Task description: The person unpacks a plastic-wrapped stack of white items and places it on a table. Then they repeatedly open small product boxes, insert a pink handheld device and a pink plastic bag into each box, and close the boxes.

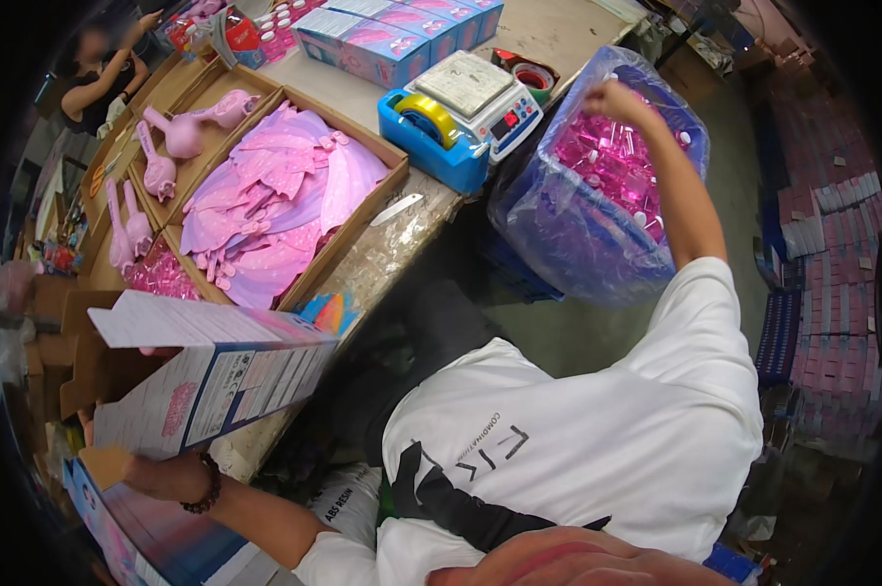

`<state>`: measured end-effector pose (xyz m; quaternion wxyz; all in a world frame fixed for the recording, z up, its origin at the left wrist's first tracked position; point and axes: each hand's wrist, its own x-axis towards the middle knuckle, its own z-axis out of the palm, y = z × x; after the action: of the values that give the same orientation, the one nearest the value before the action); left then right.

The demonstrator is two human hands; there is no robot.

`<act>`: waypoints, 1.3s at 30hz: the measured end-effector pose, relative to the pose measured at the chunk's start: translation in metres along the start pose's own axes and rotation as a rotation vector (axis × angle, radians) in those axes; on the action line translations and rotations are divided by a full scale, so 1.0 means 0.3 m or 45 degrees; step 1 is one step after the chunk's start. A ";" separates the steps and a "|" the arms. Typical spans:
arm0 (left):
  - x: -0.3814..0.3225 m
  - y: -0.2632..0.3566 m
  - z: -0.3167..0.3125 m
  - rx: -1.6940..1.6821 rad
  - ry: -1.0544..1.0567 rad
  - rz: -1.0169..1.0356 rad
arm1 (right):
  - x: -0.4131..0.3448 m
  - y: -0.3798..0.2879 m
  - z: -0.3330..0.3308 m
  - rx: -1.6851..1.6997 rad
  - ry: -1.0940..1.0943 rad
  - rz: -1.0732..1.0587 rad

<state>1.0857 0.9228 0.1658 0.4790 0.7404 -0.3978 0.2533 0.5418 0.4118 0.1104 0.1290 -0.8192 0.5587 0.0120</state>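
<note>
At the lower left, my left hand (164, 477), a beaded bracelet on its wrist, grips the lower edge of a printed cardboard box (258, 373). The box's end flaps stand open, and most of its inside is hidden. My right hand (616, 104) reaches over a blue crate (693, 139) lined with clear plastic. Inside the crate lie many small bottles of pink liquid (616, 157) with white caps. One white cap shows right by the right hand's fingers; whether they hold a bottle is unclear.
On the workbench, a divided cardboard tray (345, 253) holds pink wing-shaped pieces (280, 190) and pink bubble-wand-like toys (181, 135). Beyond are a digital scale (477, 95), tape dispenser (433, 150), cutter blade (397, 210) and closed boxes (382, 44). Another person (100, 80) is at far left.
</note>
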 end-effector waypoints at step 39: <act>-0.046 0.188 -0.031 -0.708 0.046 0.235 | -0.608 -1.728 -0.376 0.372 -0.143 -1.880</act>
<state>1.0311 0.9233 0.1878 0.6454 0.5368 -0.5089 0.1905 0.9353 0.7303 0.3519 0.2391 -0.9535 -0.1469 -0.1100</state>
